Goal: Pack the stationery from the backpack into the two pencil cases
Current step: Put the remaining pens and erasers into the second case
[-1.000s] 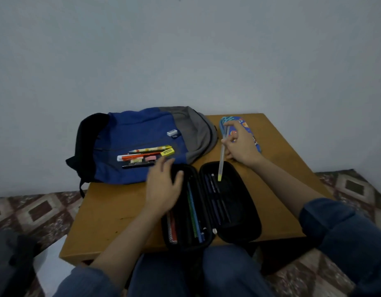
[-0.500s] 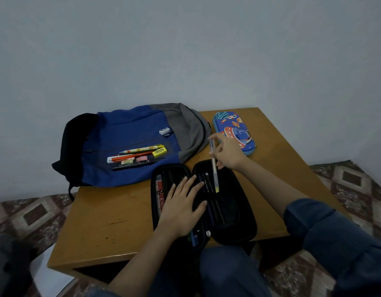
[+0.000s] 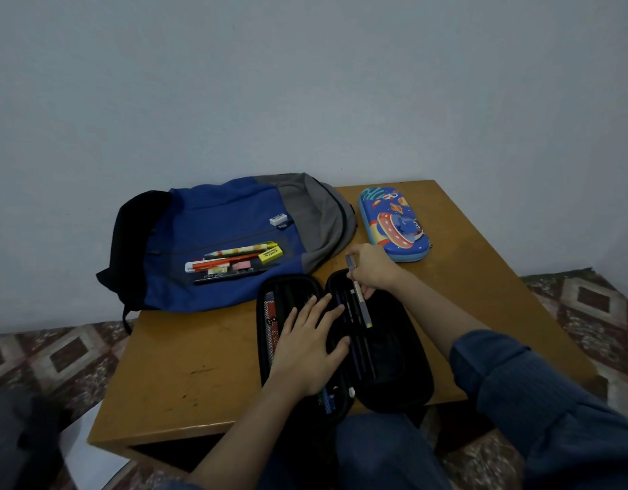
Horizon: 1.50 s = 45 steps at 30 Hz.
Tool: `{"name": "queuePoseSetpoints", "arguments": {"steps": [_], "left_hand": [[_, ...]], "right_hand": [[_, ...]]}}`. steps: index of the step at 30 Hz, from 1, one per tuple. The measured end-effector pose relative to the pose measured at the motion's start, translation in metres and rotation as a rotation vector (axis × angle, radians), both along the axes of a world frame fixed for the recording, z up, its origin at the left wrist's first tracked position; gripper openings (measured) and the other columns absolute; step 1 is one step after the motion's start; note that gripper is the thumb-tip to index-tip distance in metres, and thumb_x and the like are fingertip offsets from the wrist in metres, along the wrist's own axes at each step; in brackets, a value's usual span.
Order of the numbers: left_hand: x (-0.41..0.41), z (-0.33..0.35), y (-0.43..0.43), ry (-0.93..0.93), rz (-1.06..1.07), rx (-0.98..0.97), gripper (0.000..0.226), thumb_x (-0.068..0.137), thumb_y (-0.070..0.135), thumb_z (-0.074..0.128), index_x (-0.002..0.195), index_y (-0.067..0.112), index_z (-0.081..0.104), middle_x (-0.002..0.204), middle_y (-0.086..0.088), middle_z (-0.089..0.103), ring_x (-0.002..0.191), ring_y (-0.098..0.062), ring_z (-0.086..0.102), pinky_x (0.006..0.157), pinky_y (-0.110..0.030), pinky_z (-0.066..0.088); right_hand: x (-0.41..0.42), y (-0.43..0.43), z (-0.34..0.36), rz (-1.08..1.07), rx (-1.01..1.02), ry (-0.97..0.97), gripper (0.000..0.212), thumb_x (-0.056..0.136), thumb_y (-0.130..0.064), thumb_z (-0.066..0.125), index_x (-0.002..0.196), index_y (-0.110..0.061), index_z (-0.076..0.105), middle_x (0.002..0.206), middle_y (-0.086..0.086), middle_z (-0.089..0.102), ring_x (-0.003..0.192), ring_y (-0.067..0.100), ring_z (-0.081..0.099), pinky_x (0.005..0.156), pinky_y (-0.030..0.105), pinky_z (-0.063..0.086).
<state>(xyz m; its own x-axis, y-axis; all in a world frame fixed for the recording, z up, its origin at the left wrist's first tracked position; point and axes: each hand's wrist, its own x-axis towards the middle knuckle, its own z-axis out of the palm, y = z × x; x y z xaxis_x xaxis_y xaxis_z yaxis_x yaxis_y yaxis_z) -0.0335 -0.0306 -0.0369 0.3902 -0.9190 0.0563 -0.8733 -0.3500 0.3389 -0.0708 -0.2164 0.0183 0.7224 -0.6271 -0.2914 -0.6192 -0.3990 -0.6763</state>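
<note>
Your left hand [image 3: 310,348] lies flat with its fingers straight and spread, pressing on the open black pencil case [image 3: 411,380] at the lower centre of the frame; the palm covers the left half and the fingertips reach across the hinge toward the right half. Your right hand [image 3: 370,268], just above the case's upper edge, has its fingers curled and pinches a pen [image 3: 362,304] near the capped upper end. The pen slants down into the right half of the case, its yellow-green tip lowest, alongside a few dark pens already lying there; whether the tip touches the lining I cannot tell. The left half holds more items, mostly hidden under your palm, with a red-patterned one showing at its left side. The case rests open on the wooden table [image 3: 199,348], its lower end hanging over the near edge above your lap. Left of centre, the blue and grey backpack [image 3: 217,213] lies flat on the table, and on it sit a patterned pencil [image 3: 240,250], an orange pen [image 3: 227,265], a black marker [image 3: 227,276], a yellow eraser [image 3: 270,256] and, further up, a white eraser [image 3: 278,218]. The blue cartoon pencil case [image 3: 393,224] lies closed at the table's upper right, near the backpack and apart from both hands.
</note>
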Motion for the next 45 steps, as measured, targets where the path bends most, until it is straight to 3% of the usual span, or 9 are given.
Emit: {"name": "queuePoseSetpoints", "arguments": {"steps": [9, 15, 21, 27, 32, 35, 38, 40, 45], "left_hand": [[-0.001, 0.001, -0.002, -0.022, 0.006, 0.022, 0.074, 0.078, 0.063, 0.005, 0.146, 0.036, 0.016, 0.157, 0.013, 0.002, 0.144, -0.006, -0.008, 0.113, -0.028, -0.011], [-0.001, 0.001, 0.000, -0.021, 0.000, 0.025, 0.055, 0.096, 0.051, 0.027, 0.147, 0.034, 0.015, 0.157, 0.011, 0.002, 0.144, -0.007, -0.008, 0.115, -0.030, -0.009], [0.000, 0.001, -0.001, -0.003, -0.003, 0.021, 0.054, 0.096, 0.049, 0.028, 0.147, 0.034, 0.015, 0.157, 0.012, 0.002, 0.143, -0.006, -0.009, 0.117, -0.031, -0.008], [-0.001, 0.002, -0.001, 0.002, -0.004, 0.025, 0.054, 0.097, 0.049, 0.028, 0.147, 0.034, 0.015, 0.157, 0.012, 0.002, 0.144, -0.007, -0.008, 0.115, -0.030, -0.009], [0.001, 0.002, -0.001, 0.013, -0.018, 0.035, 0.054, 0.097, 0.048, 0.030, 0.147, 0.033, 0.017, 0.157, 0.011, 0.003, 0.144, -0.008, -0.006, 0.115, -0.031, -0.008], [0.006, 0.012, -0.001, 0.152, -0.023, -0.004, 0.052, 0.096, 0.046, 0.037, 0.144, 0.028, 0.029, 0.156, 0.009, 0.011, 0.144, -0.010, 0.007, 0.118, -0.033, 0.005], [0.028, 0.026, 0.011, 0.246, 0.113, -0.207, 0.044, 0.095, 0.040, 0.044, 0.137, 0.024, 0.042, 0.152, 0.009, 0.023, 0.137, -0.010, 0.027, 0.112, -0.031, 0.028], [0.052, 0.030, 0.025, 0.191, 0.249, -0.275, 0.044, 0.095, 0.036, 0.045, 0.137, 0.022, 0.042, 0.152, 0.007, 0.024, 0.138, -0.011, 0.026, 0.112, -0.033, 0.030], [0.118, 0.021, 0.071, 0.061, 0.604, -0.211, 0.055, 0.095, 0.036, 0.047, 0.143, 0.013, 0.033, 0.153, -0.006, 0.024, 0.141, -0.023, 0.022, 0.116, -0.041, 0.022]], "right_hand": [[-0.008, 0.015, 0.001, 0.026, -0.020, 0.044, 0.037, 0.084, 0.004, 0.062, 0.119, -0.001, 0.053, 0.095, 0.019, 0.058, 0.080, 0.034, 0.067, 0.060, 0.037, 0.058], [-0.022, 0.009, -0.009, -0.071, -0.023, 0.006, 0.024, 0.087, 0.007, 0.052, 0.106, 0.000, 0.065, 0.069, 0.006, 0.054, 0.057, 0.021, 0.057, 0.066, 0.036, 0.057], [-0.032, 0.013, -0.007, -0.048, 0.075, 0.037, 0.016, 0.087, 0.005, 0.055, 0.099, 0.001, 0.064, 0.065, 0.010, 0.056, 0.054, 0.016, 0.056, 0.044, 0.018, 0.052], [-0.028, 0.013, -0.013, -0.129, 0.023, -0.039, 0.021, 0.086, 0.002, 0.059, 0.070, -0.012, 0.057, 0.062, 0.010, 0.058, 0.049, 0.016, 0.055, 0.046, 0.020, 0.051], [-0.027, 0.014, -0.015, -0.148, 0.000, -0.055, 0.021, 0.085, 0.002, 0.060, 0.070, -0.012, 0.055, 0.060, 0.010, 0.057, 0.046, 0.016, 0.053, 0.041, 0.019, 0.049], [-0.029, 0.014, -0.015, -0.129, -0.034, -0.045, 0.017, 0.084, -0.002, 0.063, 0.072, -0.012, 0.055, 0.061, 0.007, 0.056, 0.046, 0.015, 0.053, 0.040, 0.019, 0.047], [-0.030, 0.010, -0.016, -0.107, -0.132, -0.076, 0.015, 0.084, -0.008, 0.065, 0.074, -0.016, 0.057, 0.063, -0.002, 0.054, 0.053, 0.009, 0.050, 0.050, 0.020, 0.045], [-0.029, 0.010, -0.014, -0.098, -0.185, -0.098, 0.004, 0.084, -0.011, 0.066, 0.082, -0.012, 0.063, 0.062, -0.005, 0.053, 0.057, 0.006, 0.048, 0.054, 0.018, 0.041], [-0.013, 0.023, -0.003, -0.030, -0.252, -0.177, 0.011, 0.083, -0.013, 0.067, 0.090, -0.004, 0.068, 0.061, -0.010, 0.052, 0.061, 0.005, 0.050, 0.057, 0.017, 0.039]]}}
